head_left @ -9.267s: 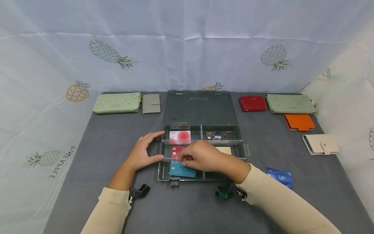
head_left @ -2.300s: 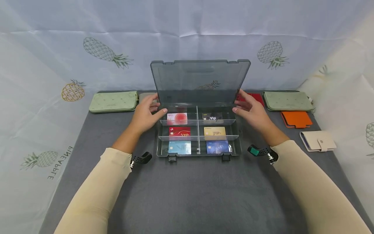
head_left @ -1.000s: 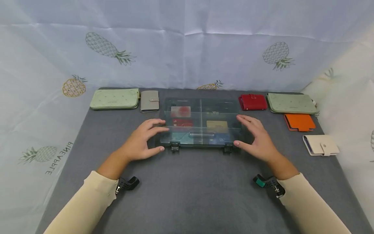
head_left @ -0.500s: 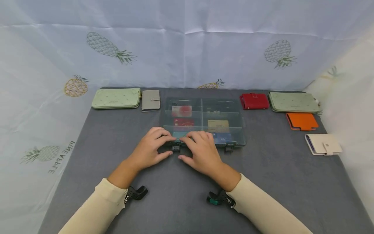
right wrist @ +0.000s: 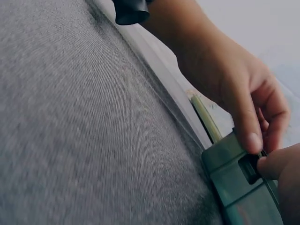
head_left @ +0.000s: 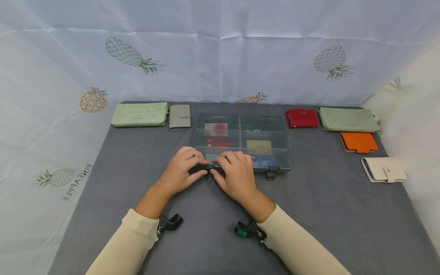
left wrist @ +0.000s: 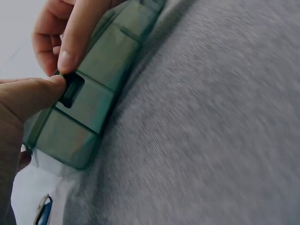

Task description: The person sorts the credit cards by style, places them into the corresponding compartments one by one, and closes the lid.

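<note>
A translucent grey-green compartment box [head_left: 258,122] lies on the table with its lid down. Through the lid show a pink-and-white card [head_left: 215,129], a red card [head_left: 218,143], a gold card [head_left: 259,147], a blue card [head_left: 262,161] and part of a teal card [head_left: 209,157]. Both hands meet at the front left latch [left wrist: 71,91]. My left hand [head_left: 180,170] pinches there, thumb on the latch and fingers over the lid edge. Mirroring it, my right hand [head_left: 237,173] pinches the same spot. The right latch [head_left: 271,174] sticks out from the front edge.
Along the back left lie a light green wallet [head_left: 139,114] and a grey card holder [head_left: 180,117]. At the right are a red wallet [head_left: 302,118], another green wallet [head_left: 348,119], an orange holder [head_left: 359,142] and a cream holder [head_left: 384,169]. A pineapple-print cloth [head_left: 192,68] hangs behind.
Earlier the right hand placed the teal card; the blue card moved from the table into the box. Both hands lowered the lid, then came together at the left latch and tightened there.
</note>
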Demonstrator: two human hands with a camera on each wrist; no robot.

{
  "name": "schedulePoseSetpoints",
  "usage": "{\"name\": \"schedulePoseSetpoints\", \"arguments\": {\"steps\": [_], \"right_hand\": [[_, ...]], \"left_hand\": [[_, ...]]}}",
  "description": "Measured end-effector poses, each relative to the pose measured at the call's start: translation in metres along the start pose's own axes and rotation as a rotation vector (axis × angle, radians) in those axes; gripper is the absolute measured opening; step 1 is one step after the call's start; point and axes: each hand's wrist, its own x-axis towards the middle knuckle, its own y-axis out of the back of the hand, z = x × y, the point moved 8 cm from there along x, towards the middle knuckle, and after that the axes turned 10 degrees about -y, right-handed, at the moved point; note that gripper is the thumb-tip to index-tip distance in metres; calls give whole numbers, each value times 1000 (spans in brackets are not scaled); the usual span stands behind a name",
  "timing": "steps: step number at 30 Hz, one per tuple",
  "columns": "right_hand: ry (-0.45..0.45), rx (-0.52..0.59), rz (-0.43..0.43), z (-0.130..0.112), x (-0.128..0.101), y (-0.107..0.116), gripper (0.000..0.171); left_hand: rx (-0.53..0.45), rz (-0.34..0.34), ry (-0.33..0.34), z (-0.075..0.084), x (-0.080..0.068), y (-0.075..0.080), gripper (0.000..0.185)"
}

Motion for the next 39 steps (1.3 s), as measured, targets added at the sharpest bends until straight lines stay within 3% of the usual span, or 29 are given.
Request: {"name": "schedulePoseSetpoints", "arguments": {"steps": [7, 13, 16, 21, 27, 30, 34, 39], "right_hand": [[-50, -4, 33, 2, 3, 3, 14], [-48, 152, -71, 15, -5, 16, 22], [-41, 246, -73, 29, -19, 34, 23], [-23, 291, 34, 63, -46, 69, 21], [40, 290, 136, 105, -59, 103, 33], [65, 276, 104, 123, -60, 110, 41], [90, 293, -24, 140, -58, 109, 50], [49, 299, -147, 157, -57, 103, 55]], "left_hand": [[26, 59, 3, 4, 14, -2, 14], [213, 19, -7, 18, 32, -14, 8], [259, -12, -62, 38, 48, -31, 11], [220, -83, -137, 71, 72, -72, 20], [188, -130, -156, 89, 93, -104, 31], [182, -133, -160, 91, 101, -110, 32], [163, -151, -154, 91, 109, -115, 37], [140, -170, -129, 88, 114, -122, 40]]}}
